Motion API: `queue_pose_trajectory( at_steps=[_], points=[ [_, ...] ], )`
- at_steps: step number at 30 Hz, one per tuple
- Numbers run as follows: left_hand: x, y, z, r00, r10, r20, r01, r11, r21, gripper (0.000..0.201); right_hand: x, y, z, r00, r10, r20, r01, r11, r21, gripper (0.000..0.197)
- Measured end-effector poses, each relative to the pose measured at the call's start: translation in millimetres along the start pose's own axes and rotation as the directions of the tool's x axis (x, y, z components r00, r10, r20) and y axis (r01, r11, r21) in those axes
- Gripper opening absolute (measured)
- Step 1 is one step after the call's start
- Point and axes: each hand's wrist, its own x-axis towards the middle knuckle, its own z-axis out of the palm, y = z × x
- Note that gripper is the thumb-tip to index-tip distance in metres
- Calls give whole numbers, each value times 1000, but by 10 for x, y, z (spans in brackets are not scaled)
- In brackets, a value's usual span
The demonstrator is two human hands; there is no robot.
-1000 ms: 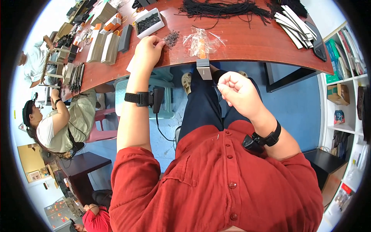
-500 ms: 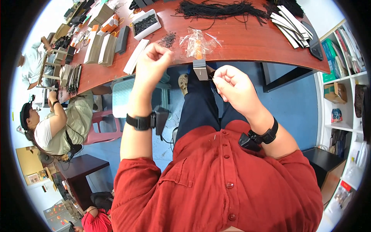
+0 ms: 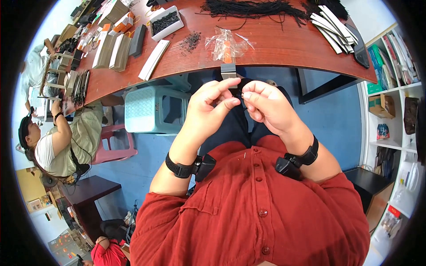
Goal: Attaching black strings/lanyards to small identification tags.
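Note:
My left hand (image 3: 209,108) is level with my right, in front of the table edge, its thumb and index finger apart around a gap. I see nothing held in it. My right hand (image 3: 267,106) has its thumb and fingers pinched together, with a tiny dark bit at the fingertips, too small to name. Just beyond both hands, a grey block (image 3: 228,68) sits at the table edge, partly hidden by my left fingers. Crumpled clear plastic film (image 3: 216,48) with an orange strip lies behind it. Small black pieces (image 3: 191,42) form a loose pile to the left.
A white box (image 3: 178,25) holds many small black pieces. Flat white strips (image 3: 154,60) lie near the edge. Black cords (image 3: 255,9) are bundled at the back, white strips (image 3: 333,29) at right. Turquoise stools (image 3: 148,106) stand left; a person (image 3: 62,137) sits farther left.
My left hand has moved right and down from over the table edge, its fingers spreading, and is now close beside my right hand. The right hand stays pinched, almost in place.

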Motion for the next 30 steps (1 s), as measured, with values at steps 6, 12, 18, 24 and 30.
queue_pose_trajectory(
  at_steps=[6,12,18,24,30],
  points=[
    [-6,-56,-43,973,230,27,-230,942,243,5,-2,81,-30,991,6,134,4,997,-71,12],
    [-58,32,-87,982,191,1,-186,958,218,6,45,53,17,997,-15,79,36,962,-272,2],
    [-84,153,-75,988,-148,53,149,989,-5,36,91,121,-15,984,-180,6,179,971,-155,4],
    [-121,278,-59,987,-154,43,150,985,82,34,-4,80,-77,989,-132,65,145,944,-297,4],
    [-167,372,-92,997,-21,80,1,972,236,35,-45,14,-6,992,-66,109,103,916,-387,4]
  ],
)
